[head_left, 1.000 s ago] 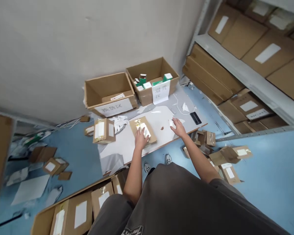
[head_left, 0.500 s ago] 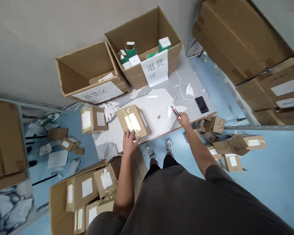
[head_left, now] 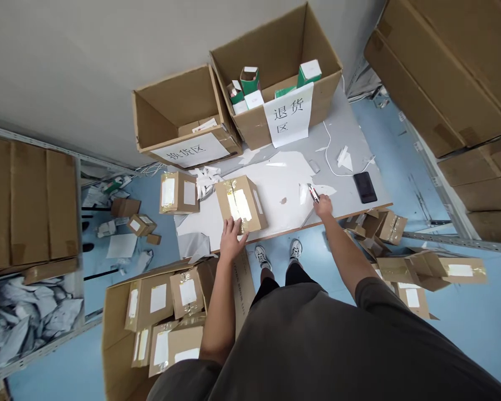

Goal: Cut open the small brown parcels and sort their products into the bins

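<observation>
A taped cardboard box (head_left: 251, 196) with a white label sits near the front edge of the table (head_left: 271, 184). My left hand (head_left: 231, 239) rests on the box's near side, fingers spread over the label and tape. To the right, my right hand (head_left: 323, 207) is closed around a red and white utility knife (head_left: 313, 192), its tip pointing away from me just above the tabletop. Whether its blade is out is too small to tell. A smaller taped box (head_left: 185, 194) stands left of the first one, beside torn white paper scraps (head_left: 207, 179).
Two large open cartons with paper signs, a left one (head_left: 179, 114) and a right one (head_left: 250, 131), stand at the back. A phone (head_left: 364, 187) lies by a white cable. A big carton (head_left: 117, 340) of taped boxes is at lower left; flattened boxes (head_left: 430, 267) lie right.
The whole view has shifted, so the table appears further right. My left hand stays on the box, and my right hand still holds the utility knife near the same spot on the table.
</observation>
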`<control>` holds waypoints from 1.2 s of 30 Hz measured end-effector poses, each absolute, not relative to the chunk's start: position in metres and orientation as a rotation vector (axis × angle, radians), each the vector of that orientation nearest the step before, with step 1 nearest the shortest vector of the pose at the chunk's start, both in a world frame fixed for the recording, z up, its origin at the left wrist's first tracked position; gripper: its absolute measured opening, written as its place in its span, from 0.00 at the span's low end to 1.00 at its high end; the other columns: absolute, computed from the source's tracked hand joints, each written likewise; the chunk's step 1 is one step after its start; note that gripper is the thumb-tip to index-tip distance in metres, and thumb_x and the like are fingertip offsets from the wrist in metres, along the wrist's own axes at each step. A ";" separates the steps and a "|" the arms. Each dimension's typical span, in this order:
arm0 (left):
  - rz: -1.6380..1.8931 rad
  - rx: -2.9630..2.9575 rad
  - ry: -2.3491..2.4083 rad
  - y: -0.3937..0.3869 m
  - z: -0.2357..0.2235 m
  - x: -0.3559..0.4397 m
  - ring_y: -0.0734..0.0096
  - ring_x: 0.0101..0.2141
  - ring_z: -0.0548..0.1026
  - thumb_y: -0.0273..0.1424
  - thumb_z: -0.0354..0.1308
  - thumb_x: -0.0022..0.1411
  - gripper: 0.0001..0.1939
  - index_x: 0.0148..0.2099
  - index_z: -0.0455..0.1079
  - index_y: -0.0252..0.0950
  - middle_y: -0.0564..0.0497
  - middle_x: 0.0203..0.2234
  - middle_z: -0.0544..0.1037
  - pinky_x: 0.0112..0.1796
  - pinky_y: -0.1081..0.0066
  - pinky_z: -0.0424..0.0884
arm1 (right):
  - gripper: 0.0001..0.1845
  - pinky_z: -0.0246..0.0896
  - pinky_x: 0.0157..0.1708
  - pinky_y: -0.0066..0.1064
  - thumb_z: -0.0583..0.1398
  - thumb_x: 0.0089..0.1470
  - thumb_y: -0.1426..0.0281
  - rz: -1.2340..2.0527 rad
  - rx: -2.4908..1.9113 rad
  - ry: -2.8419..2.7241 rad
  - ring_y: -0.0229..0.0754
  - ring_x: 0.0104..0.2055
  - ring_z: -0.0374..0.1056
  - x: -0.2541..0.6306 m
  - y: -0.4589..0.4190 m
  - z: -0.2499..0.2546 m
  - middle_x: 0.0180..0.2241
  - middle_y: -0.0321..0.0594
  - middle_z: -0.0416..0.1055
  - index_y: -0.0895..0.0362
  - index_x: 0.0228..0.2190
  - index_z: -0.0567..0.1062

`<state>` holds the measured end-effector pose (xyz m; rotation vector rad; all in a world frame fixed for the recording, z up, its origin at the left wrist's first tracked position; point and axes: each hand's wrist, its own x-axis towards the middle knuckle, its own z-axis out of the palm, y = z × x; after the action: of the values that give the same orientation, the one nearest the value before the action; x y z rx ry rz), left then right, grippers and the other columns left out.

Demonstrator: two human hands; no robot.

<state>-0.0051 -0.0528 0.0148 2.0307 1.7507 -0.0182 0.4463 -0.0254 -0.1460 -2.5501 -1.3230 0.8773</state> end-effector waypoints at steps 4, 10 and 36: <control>-0.015 1.997 1.755 -0.052 0.018 -0.002 0.44 0.78 0.46 0.48 0.58 0.72 0.36 0.77 0.61 0.43 0.44 0.78 0.55 0.73 0.45 0.56 | 0.21 0.67 0.56 0.44 0.59 0.61 0.67 0.960 -2.494 -1.218 0.57 0.54 0.73 0.442 -0.025 -0.126 0.54 0.61 0.75 0.61 0.54 0.70; 0.020 1.966 1.764 -0.051 0.021 0.004 0.44 0.77 0.49 0.46 0.60 0.71 0.36 0.76 0.63 0.41 0.42 0.77 0.57 0.73 0.48 0.56 | 0.22 0.72 0.46 0.41 0.60 0.55 0.62 0.898 -2.174 -1.120 0.54 0.44 0.79 0.411 -0.014 -0.063 0.41 0.48 0.81 0.54 0.50 0.65; 0.100 1.987 1.508 0.117 0.027 -0.070 0.30 0.75 0.49 0.47 0.71 0.59 0.46 0.75 0.63 0.43 0.37 0.77 0.55 0.69 0.39 0.56 | 0.34 0.76 0.28 0.36 0.57 0.61 0.57 1.193 -1.797 -1.272 0.40 0.23 0.70 0.150 0.064 0.065 0.36 0.33 0.79 0.51 0.66 0.64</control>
<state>-0.0703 0.1169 0.0271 1.9872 1.5080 0.1003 0.1504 0.0641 0.0649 -1.7972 -1.2724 1.1930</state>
